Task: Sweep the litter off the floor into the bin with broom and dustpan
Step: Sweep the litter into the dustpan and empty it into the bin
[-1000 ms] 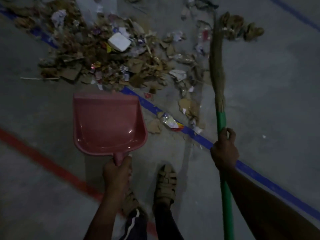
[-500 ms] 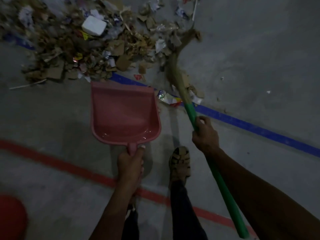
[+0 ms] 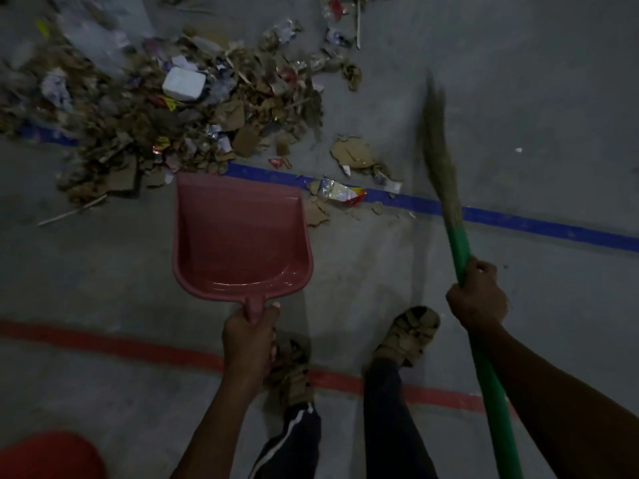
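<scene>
1. Nearest, a left hand (image 3: pixel 249 331) is wrapped round the handle of a pink dustpan (image 3: pixel 238 233); the pan is empty, its front edge at a blue floor line (image 3: pixel 518 216).
2. To the right, a right hand (image 3: pixel 477 295) grips a green-handled broom (image 3: pixel 441 146) – its bristles are blurred, clear of the rubbish.
3. Farther off lies the litter (image 3: pixel 179 119) (card scraps, wrappers), touching the pan's lip.
4. Best next – keep the lip flat and sweep in short strokes toward it.
</scene>
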